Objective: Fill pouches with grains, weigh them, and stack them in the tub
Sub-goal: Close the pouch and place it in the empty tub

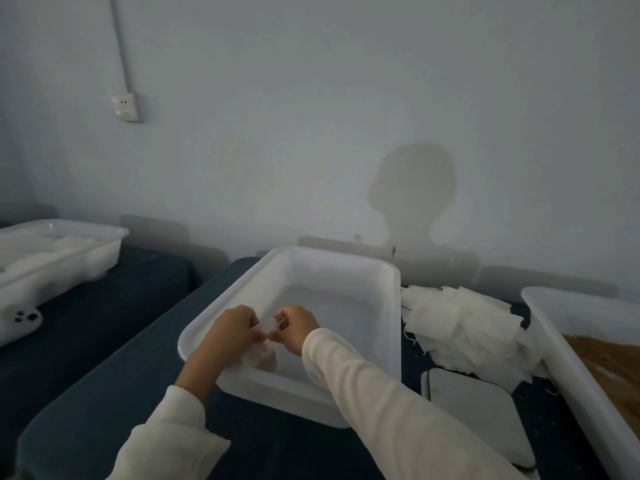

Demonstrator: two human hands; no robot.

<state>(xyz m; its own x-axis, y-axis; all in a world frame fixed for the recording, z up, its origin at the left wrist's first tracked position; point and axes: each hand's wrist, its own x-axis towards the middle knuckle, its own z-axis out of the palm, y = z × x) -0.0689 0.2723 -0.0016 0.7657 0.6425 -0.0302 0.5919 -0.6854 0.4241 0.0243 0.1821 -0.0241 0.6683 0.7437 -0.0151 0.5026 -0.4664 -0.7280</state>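
Both hands meet over the near left part of the white tub (381,271). The left hand (232,332) has its fingers curled round the top of a small white pouch (265,348), and the right hand (298,328) pinches the same top edge from the other side; a thin string shows at the right fingertips. The pouch hangs down between the hands, its lower part bulging, held above the tub's floor just inside the near rim. Both arms wear pale cream sleeves (374,393).

The tub sits on a dark blue surface (104,393) and looks bare inside apart from the held pouch. Just right of it lies a loose heap of empty white pouches (460,327). In front of that heap, near the right forearm, lies a flat pale scale (474,410). At the far right a second white tub (554,337) holds brown grains (613,362). Well apart to the left, a third white tub (62,251) holds white shapes too dim to make out, and a white controller (20,323) lies beside it. On the wall behind is a socket (126,106) and the shadow of a head
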